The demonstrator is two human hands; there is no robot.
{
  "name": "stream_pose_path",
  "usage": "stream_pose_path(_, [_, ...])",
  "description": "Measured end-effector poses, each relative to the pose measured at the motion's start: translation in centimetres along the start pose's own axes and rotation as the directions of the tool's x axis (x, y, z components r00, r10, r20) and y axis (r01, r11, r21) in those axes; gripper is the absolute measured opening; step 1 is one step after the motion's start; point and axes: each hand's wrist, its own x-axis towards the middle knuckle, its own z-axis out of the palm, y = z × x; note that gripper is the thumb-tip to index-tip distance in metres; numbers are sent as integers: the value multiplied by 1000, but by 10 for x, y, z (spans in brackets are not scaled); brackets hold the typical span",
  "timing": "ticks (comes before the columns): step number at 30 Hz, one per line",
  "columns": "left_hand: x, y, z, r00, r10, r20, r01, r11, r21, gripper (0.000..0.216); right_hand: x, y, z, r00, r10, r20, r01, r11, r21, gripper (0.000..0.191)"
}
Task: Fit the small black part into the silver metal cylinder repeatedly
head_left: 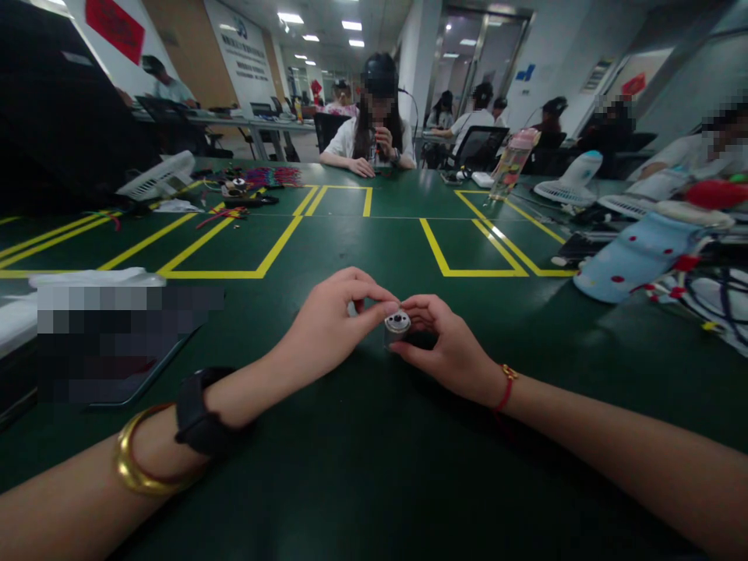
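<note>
A small silver cylindrical motor stands upright on the green table, its round end face with dark holes turned up. My right hand is closed around its side, thumb in front and fingers behind. Over the motor's top edge, the thumb and index finger of my left hand are pinched together. Whatever may be between those fingertips is too small to make out.
Yellow tape lines mark the green table. To the left lies a dark tablet-like panel. At the right are a light blue spotted bag, a bottle and a small fan. A person sits opposite.
</note>
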Motion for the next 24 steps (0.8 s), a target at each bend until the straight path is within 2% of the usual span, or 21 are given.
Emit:
stream_pose_path(3, [-5, -13, -4, 998, -67, -9, 67, 998, -6, 21, -1, -1, -2, 1000, -23, -8, 22, 999, -44, 43])
stream_pose_path(9, [-14, -37, 17, 975, -79, 206, 79, 997, 7, 13, -3, -1, -3, 1000, -13, -14, 12, 999, -47, 41])
stream_pose_path(13, [-15, -38, 28, 974, -75, 215, 71, 997, 23, 15, -2, 0, 0, 1000, -13, -7, 12, 999, -30, 41])
stream_pose_path(16, [-16, -37, 20, 977, -86, 193, 82, 996, 28, 23, 0, 2, -7, 999, 23, -33, -22, 999, 28, 40])
stream_pose_path(18, [-19, -39, 8, 979, -125, 162, 122, 992, 25, 31, -2, 4, -25, 992, 72, -102, -67, 996, 51, 43])
stream_pose_path(20, [-25, -45, -6, 972, -192, 135, 192, 981, 15, 35, -11, 10, -56, 968, 118, -221, -119, 993, 8, 48])
stream_pose_path(22, [-33, -53, -20, 951, -278, 137, 280, 960, 5, 37, -26, 21, -95, 914, 150, -376, -205, 972, -111, 53])
stream_pose_path(24, [-41, -60, -29, 928, -344, 144, 349, 937, -9, 37, -46, 35, -136, 828, 165, -537, -345, 903, -255, 53])
